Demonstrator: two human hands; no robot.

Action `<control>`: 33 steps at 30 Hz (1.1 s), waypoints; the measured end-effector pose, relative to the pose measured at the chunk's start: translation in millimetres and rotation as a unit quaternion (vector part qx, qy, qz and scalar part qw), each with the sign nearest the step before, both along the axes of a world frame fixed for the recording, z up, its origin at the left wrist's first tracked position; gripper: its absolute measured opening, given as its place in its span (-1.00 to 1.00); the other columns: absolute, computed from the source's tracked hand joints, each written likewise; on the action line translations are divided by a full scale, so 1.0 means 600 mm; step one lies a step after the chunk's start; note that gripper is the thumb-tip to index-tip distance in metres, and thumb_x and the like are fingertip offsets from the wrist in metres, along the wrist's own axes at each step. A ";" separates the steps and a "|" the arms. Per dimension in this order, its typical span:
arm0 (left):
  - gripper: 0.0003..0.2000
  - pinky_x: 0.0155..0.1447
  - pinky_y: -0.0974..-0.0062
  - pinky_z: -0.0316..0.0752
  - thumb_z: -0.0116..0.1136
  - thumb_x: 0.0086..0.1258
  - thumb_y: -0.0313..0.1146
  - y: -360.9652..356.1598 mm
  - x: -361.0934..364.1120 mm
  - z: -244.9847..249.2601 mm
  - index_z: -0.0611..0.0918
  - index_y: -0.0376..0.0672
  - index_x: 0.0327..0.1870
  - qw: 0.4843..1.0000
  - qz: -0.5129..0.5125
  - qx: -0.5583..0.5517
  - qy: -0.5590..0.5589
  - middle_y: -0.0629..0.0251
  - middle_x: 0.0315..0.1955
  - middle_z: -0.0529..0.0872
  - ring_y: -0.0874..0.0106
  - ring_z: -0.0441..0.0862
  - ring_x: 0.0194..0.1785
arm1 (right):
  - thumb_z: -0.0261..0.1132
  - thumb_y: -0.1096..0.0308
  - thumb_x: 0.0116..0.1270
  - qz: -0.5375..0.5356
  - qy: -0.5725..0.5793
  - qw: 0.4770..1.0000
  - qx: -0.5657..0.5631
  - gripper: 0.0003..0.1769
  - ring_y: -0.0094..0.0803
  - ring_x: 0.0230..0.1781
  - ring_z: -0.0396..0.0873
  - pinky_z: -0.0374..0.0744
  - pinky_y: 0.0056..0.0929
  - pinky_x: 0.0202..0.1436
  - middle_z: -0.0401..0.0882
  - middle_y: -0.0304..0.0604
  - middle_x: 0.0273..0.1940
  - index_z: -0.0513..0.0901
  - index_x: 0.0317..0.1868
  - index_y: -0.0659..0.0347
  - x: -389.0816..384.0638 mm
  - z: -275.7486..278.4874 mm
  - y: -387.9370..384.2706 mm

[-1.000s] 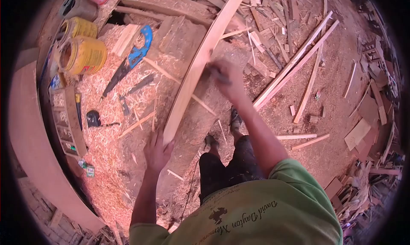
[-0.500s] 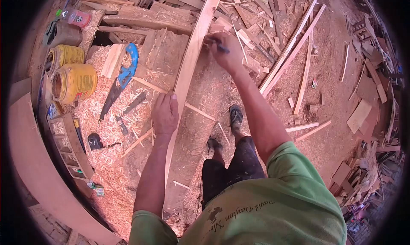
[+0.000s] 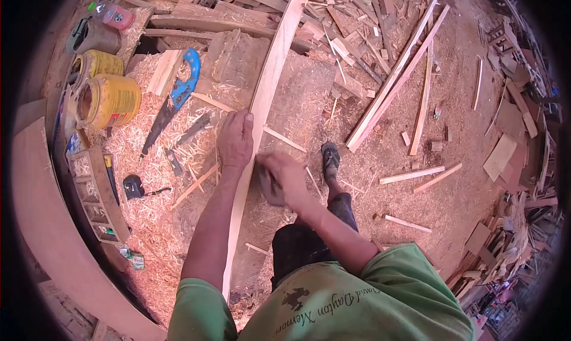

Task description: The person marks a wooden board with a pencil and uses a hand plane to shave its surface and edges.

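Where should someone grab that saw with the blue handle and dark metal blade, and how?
Probably by the curved blue handle, coming from above at the far end. The saw lies broad side up, its dark tapered blade pointing toward the near left, so gripping there should avoid it.

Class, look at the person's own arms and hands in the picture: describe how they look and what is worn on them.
The left hand and right hand show no gloves, and no watch or band is visible at either wrist. The left sleeve and right sleeve are short and green, matching the shirt, which bears dark lettering.
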State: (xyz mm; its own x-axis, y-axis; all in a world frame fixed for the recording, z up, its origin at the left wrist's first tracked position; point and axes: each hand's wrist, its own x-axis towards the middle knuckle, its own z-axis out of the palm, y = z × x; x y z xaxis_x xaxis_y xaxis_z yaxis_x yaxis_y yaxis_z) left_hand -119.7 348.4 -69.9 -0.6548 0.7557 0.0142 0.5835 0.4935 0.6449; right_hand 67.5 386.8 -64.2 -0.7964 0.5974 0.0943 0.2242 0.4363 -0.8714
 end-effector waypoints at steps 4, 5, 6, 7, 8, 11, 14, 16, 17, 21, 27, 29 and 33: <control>-0.64 0.15 -0.07 0.59 -0.04 0.85 -0.13 -0.001 0.009 0.004 0.70 -0.22 0.17 0.999 -0.010 -0.008 0.037 -0.07 0.00 0.71 -0.14 0.71 0.09 | 0.39 0.43 0.36 0.054 0.005 0.995 -0.080 -0.69 0.07 -0.01 0.78 0.73 -0.06 0.13 0.78 -0.02 -0.09 0.81 0.10 0.18 0.012 0.020 0.037; -0.65 0.14 -0.08 0.59 -0.04 0.85 -0.13 0.003 0.009 0.007 0.70 -0.22 0.17 0.999 -0.010 -0.022 0.044 -0.07 -0.01 0.71 -0.15 0.70 0.08 | 0.40 0.44 0.37 0.057 0.037 0.993 -0.093 -0.71 0.08 -0.01 0.79 0.73 -0.05 0.12 0.79 0.00 -0.10 0.81 0.09 0.19 0.006 0.020 0.066; -0.66 0.13 -0.10 0.59 -0.03 0.84 -0.15 0.009 0.008 0.008 0.69 -0.22 0.17 0.998 -0.013 -0.023 0.057 -0.07 -0.02 0.70 -0.15 0.70 0.07 | 0.40 0.44 0.39 -0.022 0.033 0.999 -0.034 -0.73 0.10 -0.02 0.80 0.74 -0.05 0.12 0.81 0.03 -0.09 0.81 0.07 0.21 -0.009 0.012 0.105; -0.68 0.12 -0.11 0.58 -0.02 0.84 -0.16 0.010 0.010 0.007 0.68 -0.22 0.17 0.997 -0.013 -0.029 0.068 -0.07 -0.03 0.70 -0.16 0.69 0.06 | 0.41 0.44 0.40 -0.098 0.026 0.995 0.020 -0.76 0.11 -0.02 0.80 0.74 -0.04 0.11 0.83 0.06 -0.08 0.82 0.06 0.23 -0.029 0.000 0.153; -0.69 0.11 -0.12 0.57 -0.01 0.83 -0.17 0.007 0.014 0.007 0.68 -0.22 0.17 0.996 -0.013 -0.037 0.077 -0.07 -0.04 0.69 -0.16 0.69 0.05 | 0.42 0.44 0.40 -0.142 0.049 0.989 0.004 -0.75 0.13 -0.02 0.80 0.74 -0.04 0.11 0.82 0.09 -0.07 0.82 0.06 0.24 -0.048 -0.014 0.204; -0.74 0.08 -0.14 0.56 0.03 0.80 -0.24 0.012 0.015 0.011 0.65 -0.23 0.15 0.996 -0.019 -0.021 0.089 -0.07 -0.07 0.67 -0.17 0.67 0.01 | 0.43 0.43 0.41 -0.216 0.080 0.971 0.060 -0.70 0.19 0.00 0.80 0.74 -0.03 0.12 0.82 0.18 -0.02 0.82 0.12 0.27 -0.114 -0.028 0.365; -0.78 0.06 -0.13 0.56 0.04 0.79 -0.28 0.014 0.016 0.012 0.63 -0.24 0.12 0.992 -0.026 -0.038 0.119 -0.06 -0.09 0.65 -0.16 0.66 -0.01 | 0.43 0.44 0.42 -0.219 0.065 0.973 0.017 -0.66 0.20 0.04 0.80 0.72 -0.01 0.13 0.83 0.21 0.02 0.82 0.17 0.27 -0.163 -0.027 0.447; -0.79 0.05 -0.12 0.57 0.04 0.78 -0.28 0.017 0.015 0.013 0.62 -0.24 0.10 0.992 -0.032 -0.034 0.116 -0.05 -0.10 0.63 -0.15 0.66 -0.02 | 0.36 0.42 0.46 -0.229 0.072 0.969 0.058 -0.66 0.07 -0.04 0.83 0.72 -0.10 0.08 0.85 0.16 -0.02 0.83 0.19 0.27 -0.184 -0.033 0.477; -0.79 0.04 -0.11 0.57 0.04 0.78 -0.28 0.017 0.015 0.013 0.62 -0.24 0.10 0.992 -0.033 -0.032 0.114 -0.04 -0.11 0.63 -0.15 0.66 -0.03 | 0.33 0.42 0.48 -0.232 0.076 0.967 0.078 -0.65 0.01 -0.07 0.84 0.72 -0.15 0.05 0.86 0.14 -0.04 0.83 0.20 0.28 -0.191 -0.037 0.487; -0.72 0.06 -0.14 0.52 -0.02 0.81 -0.25 0.014 0.012 0.011 0.60 -0.31 0.16 0.994 -0.035 -0.060 0.081 -0.10 -0.08 0.63 -0.19 0.63 0.02 | 0.34 0.43 0.46 -0.229 0.068 0.970 0.056 -0.66 0.06 -0.08 0.84 0.72 -0.09 0.06 0.86 0.16 -0.08 0.87 0.17 0.28 -0.216 -0.027 0.517; -0.74 0.06 -0.12 0.52 -0.02 0.81 -0.26 0.012 0.011 0.011 0.61 -0.28 0.13 0.995 -0.031 -0.053 0.075 -0.09 -0.08 0.63 -0.17 0.64 0.01 | 0.43 0.41 0.39 -0.214 0.012 0.973 0.089 -0.73 0.10 -0.05 0.85 0.77 -0.11 0.07 0.88 0.12 -0.02 0.91 0.04 0.23 -0.219 -0.017 0.522; -0.74 0.06 -0.11 0.52 -0.02 0.81 -0.25 0.014 0.012 0.010 0.61 -0.27 0.12 0.996 -0.028 -0.046 0.074 -0.08 -0.08 0.63 -0.17 0.64 0.02 | 0.44 0.40 0.37 -0.209 0.027 0.976 0.055 -0.72 0.08 -0.09 0.86 0.77 -0.12 0.03 0.89 0.11 -0.04 0.91 0.05 0.21 -0.222 -0.024 0.526; -0.73 0.08 -0.11 0.53 -0.02 0.82 -0.24 0.010 0.010 0.006 0.61 -0.27 0.12 0.995 -0.036 -0.051 0.074 -0.08 -0.08 0.63 -0.16 0.64 0.02 | 0.42 0.35 0.38 -0.171 -0.025 0.985 0.005 -0.72 0.01 -0.10 0.87 0.77 -0.11 0.01 0.89 0.08 -0.05 0.92 0.05 0.15 -0.205 -0.008 0.516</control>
State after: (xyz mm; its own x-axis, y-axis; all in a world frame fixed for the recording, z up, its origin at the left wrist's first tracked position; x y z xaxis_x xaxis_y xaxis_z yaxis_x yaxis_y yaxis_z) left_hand -113.5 354.2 -66.6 -0.5956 0.8028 0.0269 0.7044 0.5059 0.4979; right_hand -55.7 696.4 -69.0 -0.5517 0.8313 0.0674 0.4028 0.3363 -0.8512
